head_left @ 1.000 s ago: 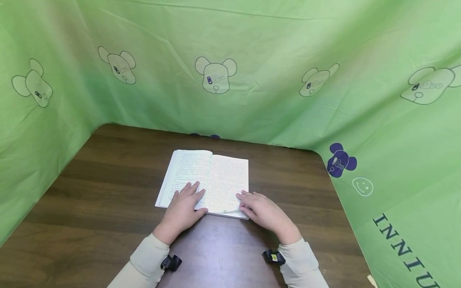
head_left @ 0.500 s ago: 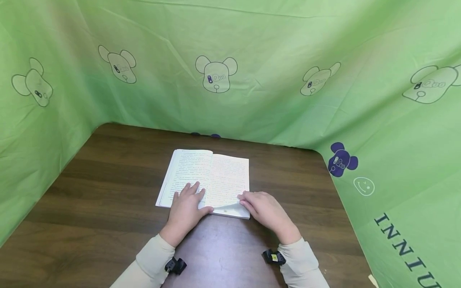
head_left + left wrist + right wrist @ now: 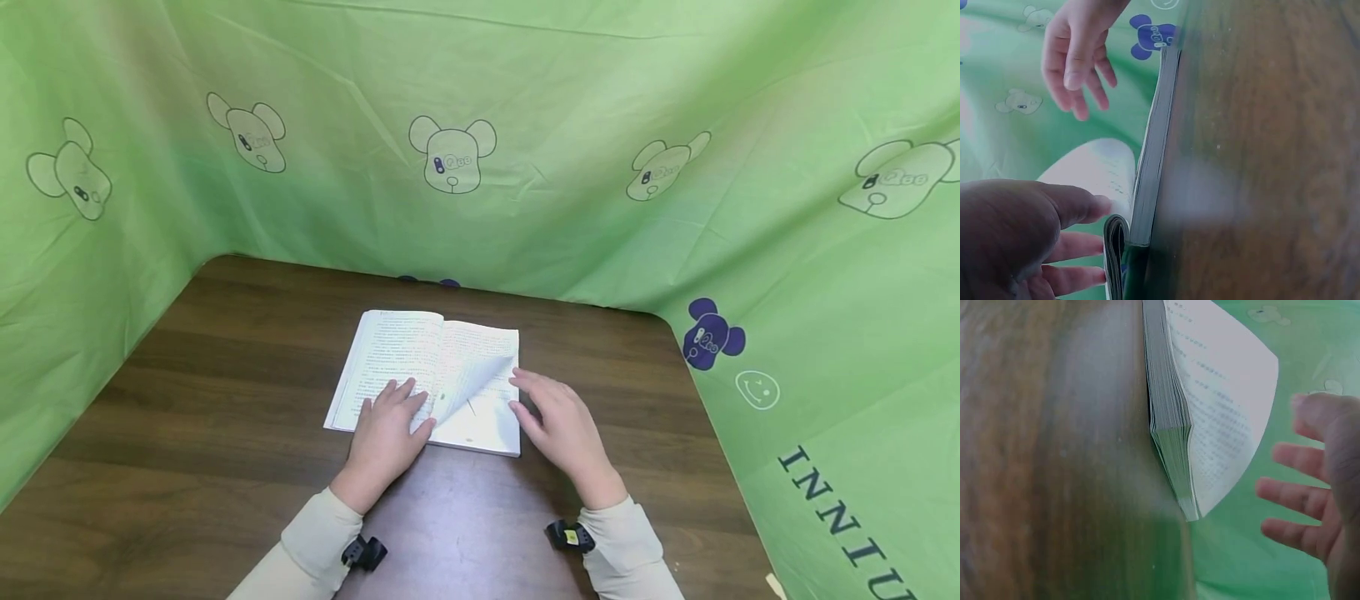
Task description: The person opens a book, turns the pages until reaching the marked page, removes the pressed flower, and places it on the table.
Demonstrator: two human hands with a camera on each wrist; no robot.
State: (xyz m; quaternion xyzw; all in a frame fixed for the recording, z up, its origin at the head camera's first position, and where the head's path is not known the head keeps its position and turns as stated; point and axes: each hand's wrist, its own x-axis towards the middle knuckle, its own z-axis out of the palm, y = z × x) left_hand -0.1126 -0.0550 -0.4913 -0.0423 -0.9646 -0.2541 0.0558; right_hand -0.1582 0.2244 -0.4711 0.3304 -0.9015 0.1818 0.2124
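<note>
An open book (image 3: 405,346) with printed pages lies on the table. My left hand (image 3: 386,446) rests with spread fingers on the lower part of its left page, thumb close to the fold. One page (image 3: 474,385) on the right side is lifted at its lower corner and curls over toward the fold. Beside the right edge, my right hand (image 3: 558,425) hovers with parted fingers. In the right wrist view the raised page (image 3: 1222,412) stands apart from the right-hand fingers (image 3: 1297,497), and nothing is between them. The left thumb (image 3: 1082,205) lies near the fold in the left wrist view.
The brown wooden table (image 3: 225,375) surrounds the book. A green cloth (image 3: 540,233) printed with bear heads hangs behind it and at both sides. Each wrist wears a small black camera, such as the right wrist camera (image 3: 570,536).
The lower right corner of the page has risen and curled toward the fold. My right hand pinched that corner half a second ago; now its fingers have parted from it.
</note>
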